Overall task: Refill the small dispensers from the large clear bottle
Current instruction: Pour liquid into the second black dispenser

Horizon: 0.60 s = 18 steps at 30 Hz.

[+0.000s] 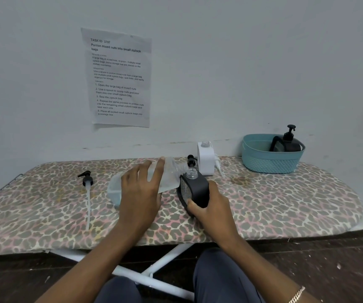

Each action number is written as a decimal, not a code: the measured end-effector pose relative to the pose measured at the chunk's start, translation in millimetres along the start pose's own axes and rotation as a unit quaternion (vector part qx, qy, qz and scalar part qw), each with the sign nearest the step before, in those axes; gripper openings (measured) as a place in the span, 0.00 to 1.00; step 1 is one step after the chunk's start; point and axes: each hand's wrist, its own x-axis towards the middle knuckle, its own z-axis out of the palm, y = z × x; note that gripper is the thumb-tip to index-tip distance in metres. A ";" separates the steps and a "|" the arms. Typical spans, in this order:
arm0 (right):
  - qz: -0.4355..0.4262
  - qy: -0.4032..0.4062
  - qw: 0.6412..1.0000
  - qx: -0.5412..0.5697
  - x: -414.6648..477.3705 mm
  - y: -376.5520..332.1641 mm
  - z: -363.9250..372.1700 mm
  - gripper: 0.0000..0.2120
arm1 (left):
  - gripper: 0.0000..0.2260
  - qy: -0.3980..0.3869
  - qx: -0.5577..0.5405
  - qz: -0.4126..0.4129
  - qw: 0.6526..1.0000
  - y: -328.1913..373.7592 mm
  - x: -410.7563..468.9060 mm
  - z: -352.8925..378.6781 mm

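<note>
**Pouring alignment.** Your left hand (141, 193) curls its fingers over the large clear bottle (169, 172). The bottle's long axis runs from 8 to 2 o'clock, and its mouth is just beside the open neck of the black dispenser (195, 191). Your right hand (211, 206) clamps this dispenser low down, at 3 o'clock from the left. Flow cannot be made out. The wall sheet (119, 77) reads "TASK ID 3797, Portion mixed nuts into small ziplock bags".
</note>
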 end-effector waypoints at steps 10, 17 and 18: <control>0.011 -0.011 1.000 0.002 0.3 1.8 0.3 0.18 | 0.44 -0.015 0.014 0.009 1.000 -3.3 4.1 -0.6; 0.009 -0.004 1.000 -0.008 1.2 1.8 0.5 0.18 | 0.43 -0.024 0.028 0.023 0.999 -4.1 8.7 -5.1; 0.009 -0.002 1.000 -0.009 1.3 1.9 0.6 0.18 | 0.42 -0.024 0.031 0.025 0.999 -4.3 9.2 -6.1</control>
